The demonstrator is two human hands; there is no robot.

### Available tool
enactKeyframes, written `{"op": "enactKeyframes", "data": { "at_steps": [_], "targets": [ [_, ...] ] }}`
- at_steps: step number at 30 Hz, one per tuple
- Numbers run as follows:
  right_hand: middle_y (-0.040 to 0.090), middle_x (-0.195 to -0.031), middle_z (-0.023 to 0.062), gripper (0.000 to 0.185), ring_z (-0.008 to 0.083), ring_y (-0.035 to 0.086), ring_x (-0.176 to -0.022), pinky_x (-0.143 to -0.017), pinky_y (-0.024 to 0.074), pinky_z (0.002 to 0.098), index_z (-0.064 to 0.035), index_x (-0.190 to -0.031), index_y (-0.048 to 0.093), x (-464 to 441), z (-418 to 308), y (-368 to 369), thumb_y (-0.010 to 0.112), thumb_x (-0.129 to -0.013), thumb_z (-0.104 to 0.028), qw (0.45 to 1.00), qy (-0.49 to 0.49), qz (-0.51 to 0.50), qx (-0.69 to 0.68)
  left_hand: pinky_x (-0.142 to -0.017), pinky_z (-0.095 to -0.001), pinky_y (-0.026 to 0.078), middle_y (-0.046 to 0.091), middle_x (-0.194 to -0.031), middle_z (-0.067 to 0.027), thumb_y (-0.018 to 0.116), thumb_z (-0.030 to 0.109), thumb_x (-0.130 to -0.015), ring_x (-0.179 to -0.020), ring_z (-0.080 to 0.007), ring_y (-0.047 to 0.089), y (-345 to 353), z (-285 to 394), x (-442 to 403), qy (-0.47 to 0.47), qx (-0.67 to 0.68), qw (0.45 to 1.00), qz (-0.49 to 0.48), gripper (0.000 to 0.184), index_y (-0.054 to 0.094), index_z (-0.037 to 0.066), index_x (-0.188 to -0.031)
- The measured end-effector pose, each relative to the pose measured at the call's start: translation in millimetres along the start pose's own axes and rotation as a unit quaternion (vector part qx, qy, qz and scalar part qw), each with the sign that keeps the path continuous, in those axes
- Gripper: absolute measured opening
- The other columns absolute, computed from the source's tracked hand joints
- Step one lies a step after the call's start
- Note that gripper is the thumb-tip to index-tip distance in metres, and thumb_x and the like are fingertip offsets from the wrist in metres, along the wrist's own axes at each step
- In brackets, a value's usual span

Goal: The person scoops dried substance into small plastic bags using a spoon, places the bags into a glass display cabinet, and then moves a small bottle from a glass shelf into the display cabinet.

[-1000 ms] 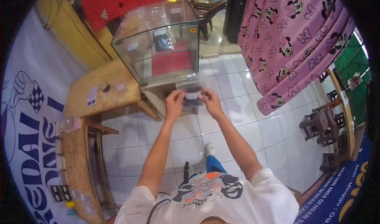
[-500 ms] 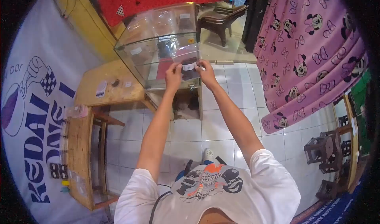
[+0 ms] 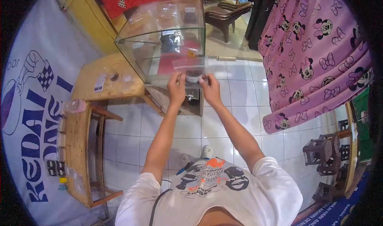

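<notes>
Between my hands is a clear plastic bag [image 3: 194, 72] with dark contents and a white label, somewhat blurred. My left hand [image 3: 176, 86] pinches its left edge, and my right hand [image 3: 210, 88] grips the right edge. Both arms reach forward at about the same height. Just behind the bag stands a glass display case [image 3: 137, 58]. Inside it are a red item [image 3: 166, 63] and a black packet [image 3: 170, 41]; several clear packets [image 3: 165, 12] show toward its back.
At left, a wooden table [image 3: 85, 72] carries a small dark round item [image 3: 114, 77] and labels. A lower wooden bench [image 3: 77, 146] stands nearer. Pink patterned cloth [image 3: 307, 58] hangs at right, above stacked brown stools [image 3: 319, 152]. Brown chairs [image 3: 225, 16] stand beyond the case.
Both hands and the bag have come slightly lower and closer to me. The bag now looks tilted flatter. My view has shifted a little, and a second shoe shows below.
</notes>
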State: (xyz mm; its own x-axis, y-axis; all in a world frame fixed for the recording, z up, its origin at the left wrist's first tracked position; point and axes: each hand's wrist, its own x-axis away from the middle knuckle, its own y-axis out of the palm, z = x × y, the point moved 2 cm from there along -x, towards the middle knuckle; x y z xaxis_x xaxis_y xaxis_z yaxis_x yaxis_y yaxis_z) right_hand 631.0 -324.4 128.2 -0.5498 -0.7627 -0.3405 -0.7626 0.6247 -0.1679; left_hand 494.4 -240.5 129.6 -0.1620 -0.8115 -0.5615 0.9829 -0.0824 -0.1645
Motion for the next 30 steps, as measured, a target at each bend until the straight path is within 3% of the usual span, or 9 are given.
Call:
{"op": "enactKeyframes", "data": {
  "at_steps": [3,6,10,12,13,17,20,28,30],
  "targets": [
    [0.066,-0.087,0.0123,0.018,0.0188,0.064,-0.081,-0.075,0.0489,0.0300,0.0001,-0.098,0.061,49.3,-18.1,8.8,0.064,-0.087,-0.013,0.997,0.055,-0.038,-0.031,-0.071,-0.0284,0.043,0.056,-0.086,-0.0051,0.055,0.015,-0.093,-0.078,-0.0141,0.052,-32.5,4.7,40.9,-0.039,0.030,0.999,0.015,0.017,0.061,0.000,-0.097],
    [0.066,-0.086,0.0098,0.019,0.0163,0.063,-0.083,-0.075,0.0489,0.0291,0.0001,-0.098,0.061,89.1,-35.3,33.3,0.067,-0.085,-0.011,0.993,-0.032,-0.075,-0.083,-0.084,-0.0285,0.042,0.060,-0.104,-0.0074,0.050,0.023,-0.097,-0.096,-0.0167,0.055,-76.3,12.4,85.4,-0.130,0.130,0.982,0.037,0.029,0.058,-0.002,-0.109],
    [0.065,-0.088,0.0115,0.019,0.0199,0.063,-0.082,-0.075,0.0487,0.0311,-0.0001,-0.099,0.060,129.3,-50.0,83.2,0.067,-0.086,-0.013,0.985,-0.104,-0.112,-0.084,-0.089,-0.0326,0.041,0.056,-0.110,-0.0093,0.048,0.026,-0.098,-0.101,-0.0200,0.052,-144.2,18.2,127.9,-0.142,0.150,0.969,0.136,0.034,0.052,-0.001,-0.117],
    [0.064,-0.089,0.0156,0.019,0.0256,0.064,-0.082,-0.075,0.0491,0.0328,0.0001,-0.100,0.059,142.3,-80.6,106.4,0.064,-0.088,-0.013,0.955,-0.054,-0.255,-0.142,-0.091,-0.0339,0.040,0.054,-0.113,-0.0108,0.046,0.026,-0.098,-0.104,-0.0209,0.051,-175.7,2.6,146.8,-0.154,0.168,0.955,0.192,0.035,0.049,-0.001,-0.120],
    [0.064,-0.089,0.0156,0.019,0.0256,0.064,-0.082,-0.075,0.0491,0.0328,0.0001,-0.100,0.059,146.7,-83.9,122.3,0.064,-0.088,-0.013,0.955,-0.052,-0.256,-0.143,-0.094,-0.0351,0.038,0.052,-0.116,-0.0123,0.044,0.025,-0.099,-0.107,-0.0219,0.050,-194.8,-7.7,154.7,-0.166,0.185,0.937,0.246,0.036,0.047,-0.001,-0.123],
    [0.064,-0.091,0.0184,0.020,0.0314,0.065,-0.086,-0.077,0.0490,0.0358,0.0006,-0.104,0.055,168.8,-85.6,202.1,0.061,-0.090,-0.013,0.924,-0.060,-0.331,-0.183,-0.098,-0.0374,0.036,0.049,-0.122,-0.0145,0.041,0.025,-0.100,-0.113,-0.0241,0.048,-269.6,-14.3,149.0,-0.120,0.145,0.961,0.202,0.038,0.041,-0.001,-0.128],
    [0.064,-0.094,0.0195,0.022,0.0328,0.064,-0.090,-0.079,0.0485,0.0373,0.0011,-0.106,0.052,172.7,-89.3,250.7,0.059,-0.091,-0.013,0.913,-0.042,-0.358,-0.192,-0.098,-0.0388,0.037,0.050,-0.120,-0.0142,0.043,0.026,-0.100,-0.112,-0.0249,0.049,-305.6,-25.0,138.3,-0.149,0.167,0.924,0.309,0.037,0.041,-0.001,-0.125],
    [0.065,-0.097,0.0216,0.019,0.0348,0.065,-0.093,-0.077,0.0481,0.0419,0.0008,-0.105,0.049,168.1,-96.8,304.7,0.056,-0.090,-0.009,0.912,-0.059,-0.356,-0.194,-0.097,-0.0386,0.039,0.051,-0.118,-0.0149,0.041,0.026,-0.101,-0.108,-0.0244,0.050,-346.2,-35.5,115.7,-0.137,0.142,0.937,0.290,0.033,0.044,-0.001,-0.119],
    [0.064,-0.096,0.0180,0.020,0.0261,0.063,-0.093,-0.084,0.0475,0.0345,0.0014,-0.106,0.050,168.2,-98.7,307.7,0.056,-0.092,-0.011,0.909,-0.028,-0.364,-0.202,-0.098,-0.0387,0.038,0.050,-0.119,-0.0154,0.040,0.027,-0.101,-0.110,-0.0246,0.049,-351.8,-42.3,116.1,-0.127,0.172,0.942,0.259,0.034,0.043,-0.001,-0.121]
  ]
}}
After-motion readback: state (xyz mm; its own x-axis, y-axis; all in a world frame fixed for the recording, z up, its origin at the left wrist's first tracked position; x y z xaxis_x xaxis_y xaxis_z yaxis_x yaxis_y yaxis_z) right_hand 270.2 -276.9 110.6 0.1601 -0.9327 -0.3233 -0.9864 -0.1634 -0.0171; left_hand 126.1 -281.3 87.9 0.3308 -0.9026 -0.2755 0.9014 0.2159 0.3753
